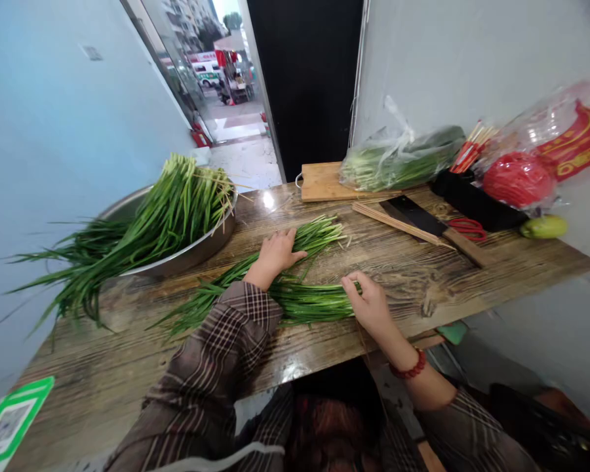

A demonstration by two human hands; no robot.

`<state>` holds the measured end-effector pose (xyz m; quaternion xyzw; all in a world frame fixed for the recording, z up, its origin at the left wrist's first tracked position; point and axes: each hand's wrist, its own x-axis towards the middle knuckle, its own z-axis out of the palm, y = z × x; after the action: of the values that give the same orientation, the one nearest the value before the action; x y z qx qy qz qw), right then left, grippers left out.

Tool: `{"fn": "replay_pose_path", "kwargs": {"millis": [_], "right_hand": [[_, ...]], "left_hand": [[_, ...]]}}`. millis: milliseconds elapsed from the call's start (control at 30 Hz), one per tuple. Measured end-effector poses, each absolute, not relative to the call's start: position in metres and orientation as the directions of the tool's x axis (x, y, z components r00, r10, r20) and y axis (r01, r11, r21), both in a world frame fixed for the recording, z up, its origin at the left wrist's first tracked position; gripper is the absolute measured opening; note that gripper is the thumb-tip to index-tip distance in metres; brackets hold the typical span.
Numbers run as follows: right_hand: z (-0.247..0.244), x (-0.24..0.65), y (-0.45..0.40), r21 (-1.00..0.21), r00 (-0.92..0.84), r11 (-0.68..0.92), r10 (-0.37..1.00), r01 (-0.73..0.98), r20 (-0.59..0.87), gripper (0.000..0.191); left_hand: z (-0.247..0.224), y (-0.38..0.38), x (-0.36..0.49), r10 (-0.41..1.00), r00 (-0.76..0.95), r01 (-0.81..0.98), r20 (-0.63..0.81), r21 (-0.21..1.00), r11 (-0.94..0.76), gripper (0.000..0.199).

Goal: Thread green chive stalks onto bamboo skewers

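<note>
Your left hand [278, 252] rests palm down with its fingers spread on a loose farther bunch of thin green stalks with pale ends [322, 233], not closed around it. Your right hand [371, 305] has its thumb and fingertips drawn together at the pale ends of a nearer bunch of thin green stalks [314, 301]; I cannot tell whether a stalk is pinched there. Both bunches lie on the brown wood-grain worktop [103, 387], to the right of the round steel basin [214, 244]. A heap of long green stalks [170, 210] fills the basin, its leaves spilling over the basin's left side.

Mixing looks the likeliest trouble: the bunches run close together under your left wrist, and your brown plaid sleeve [216, 347] lies across their leafy ends, so a backward pull of that arm could drag and tangle them. A tug at the pale ends could slide single stalks out and leave the ends uneven. A knock to the basin might let the overhanging leaves pull others down. Well to the right of the basin lies a dark-bladed cleaver with a wooden handle [415, 213], next to a bundle of thin wooden sticks [398, 224]; a careless reach there could bring your fingers against the blade.
</note>
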<state>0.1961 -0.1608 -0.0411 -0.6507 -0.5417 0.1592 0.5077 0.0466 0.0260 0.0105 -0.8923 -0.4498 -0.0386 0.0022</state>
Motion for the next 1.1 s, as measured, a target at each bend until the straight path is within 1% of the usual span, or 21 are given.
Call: {"fn": "replay_pose_path", "kwargs": {"millis": [67,100,167,233,300,367,433,500,567,600,667,733,800,867,900,967,1033,1100], "right_hand": [[-0.041,0.196,-0.161,-0.830,0.349,0.117,0.869,0.545,0.352,0.028],[-0.041,0.196,-0.162,-0.828,0.347,0.117,0.869,0.548,0.353,0.028],[-0.040,0.195,-0.162,-0.826,0.350,0.113,0.868,0.553,0.353,0.029],[-0.039,0.195,-0.162,-0.826,0.348,0.119,0.867,0.550,0.356,0.029],[-0.039,0.195,-0.162,-0.829,0.348,0.125,0.866,0.545,0.360,0.029],[-0.040,0.195,-0.162,-0.830,0.357,0.121,0.862,0.545,0.360,0.029],[-0.041,0.196,-0.163,-0.829,0.363,0.117,0.859,0.547,0.360,0.029],[-0.042,0.196,-0.163,-0.829,0.358,0.120,0.861,0.546,0.360,0.029],[-0.042,0.196,-0.163,-0.830,0.352,0.123,0.864,0.544,0.359,0.028],[-0.042,0.196,-0.164,-0.830,0.350,0.123,0.865,0.544,0.358,0.028],[-0.041,0.196,-0.164,-0.827,0.346,0.125,0.866,0.547,0.360,0.029],[-0.041,0.196,-0.164,-0.823,0.344,0.125,0.866,0.555,0.363,0.029],[-0.041,0.196,-0.165,-0.819,0.343,0.120,0.867,0.560,0.362,0.029],[-0.042,0.197,-0.165,-0.821,0.343,0.117,0.869,0.558,0.357,0.029],[-0.042,0.197,-0.164,-0.825,0.344,0.116,0.870,0.554,0.353,0.029],[-0.042,0.197,-0.164,-0.829,0.347,0.110,0.873,0.548,0.344,0.029],[-0.043,0.196,-0.163,-0.831,0.353,0.101,0.872,0.547,0.338,0.029],[-0.044,0.196,-0.163,-0.830,0.357,0.098,0.871,0.549,0.339,0.029]], "left_hand": [[0.009,0.029,0.046,0.815,0.579,0.815,0.011,-0.026,-0.579,0.049],[0.011,0.029,0.045,0.812,0.583,0.812,0.023,-0.053,-0.581,0.042],[0.019,0.027,0.042,0.790,0.606,0.795,0.097,-0.117,-0.595,0.032],[0.027,0.026,0.037,0.754,0.626,0.779,0.201,-0.193,-0.596,0.032],[0.033,0.026,0.031,0.731,0.624,0.781,0.277,-0.254,-0.570,0.036],[0.033,0.027,0.023,0.733,0.626,0.778,0.266,-0.279,-0.563,0.042],[0.029,0.028,0.014,0.747,0.641,0.763,0.174,-0.245,-0.598,0.050],[0.027,0.028,0.005,0.750,0.653,0.755,0.106,-0.163,-0.635,0.058],[0.028,0.027,-0.001,0.740,0.660,0.751,0.133,-0.064,-0.658,0.059],[0.030,0.026,-0.002,0.731,0.661,0.744,0.173,-0.018,-0.668,0.056],[0.035,0.023,0.000,0.713,0.654,0.724,0.254,0.063,-0.686,0.043],[0.038,0.019,0.008,0.701,0.656,0.699,0.280,0.127,-0.704,0.030],[0.037,0.015,0.018,0.695,0.682,0.677,0.227,0.164,-0.717,0.022],[0.033,0.011,0.026,0.701,0.701,0.681,0.131,0.168,-0.713,0.019],[0.031,0.010,0.027,0.712,0.697,0.698,0.091,0.143,-0.702,0.018],[0.025,0.008,0.026,0.740,0.670,0.739,0.051,0.040,-0.672,0.019],[0.021,0.009,0.019,0.755,0.654,0.756,0.045,-0.080,-0.650,0.028],[0.017,0.014,0.009,0.753,0.656,0.750,0.053,-0.155,-0.643,0.031]]}}
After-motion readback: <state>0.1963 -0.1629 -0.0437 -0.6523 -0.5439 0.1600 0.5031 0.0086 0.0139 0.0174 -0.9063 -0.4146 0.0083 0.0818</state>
